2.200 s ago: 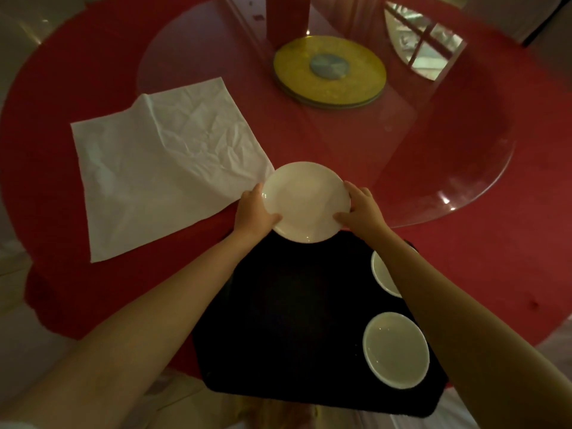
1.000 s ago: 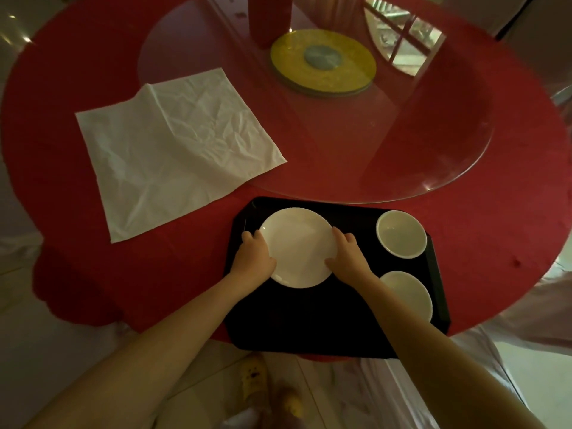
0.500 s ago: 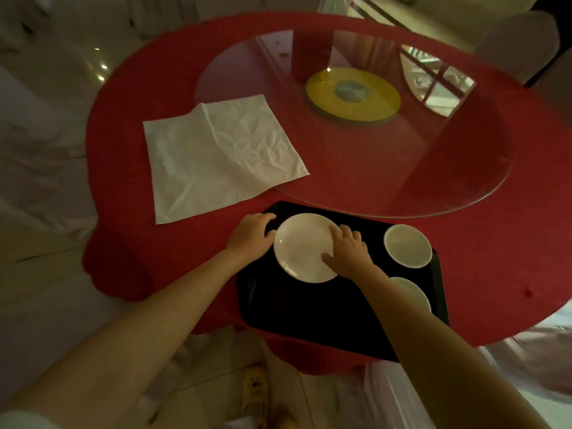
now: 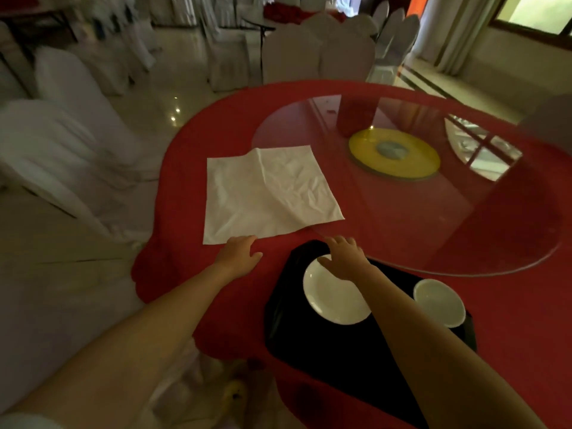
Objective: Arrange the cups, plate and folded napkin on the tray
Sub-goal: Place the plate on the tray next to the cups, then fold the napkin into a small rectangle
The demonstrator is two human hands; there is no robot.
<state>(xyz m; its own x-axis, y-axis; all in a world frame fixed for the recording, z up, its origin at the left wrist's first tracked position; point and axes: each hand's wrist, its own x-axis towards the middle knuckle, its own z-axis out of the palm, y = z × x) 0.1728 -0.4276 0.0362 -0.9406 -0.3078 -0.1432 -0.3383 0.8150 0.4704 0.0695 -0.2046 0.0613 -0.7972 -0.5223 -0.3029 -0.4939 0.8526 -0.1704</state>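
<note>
A black tray [image 4: 322, 351] lies at the near edge of the red round table. A white plate [image 4: 335, 300] rests on its far left part, and one white cup [image 4: 439, 302] stands to the right of it; my right forearm hides the rest of the tray. My right hand [image 4: 345, 258] hovers open over the plate's far rim and the tray's far corner. My left hand [image 4: 240, 257] is open over the red cloth, its fingertips at the near edge of the white napkin [image 4: 267, 193]. The napkin lies spread out flat and creased, left of the tray.
A glass turntable [image 4: 433, 212] on a yellow hub [image 4: 394, 153] covers the table's middle, and the napkin's right corner lies on its rim. Chairs in white covers [image 4: 71, 144] stand to the left and behind the table [image 4: 318, 54]. The table's edge runs just below the tray.
Both hands have let go of the plate, which now lies on the tray. My left hand has moved left to the napkin's near edge; my right hand has lifted over the plate's far rim. The view has tilted up.
</note>
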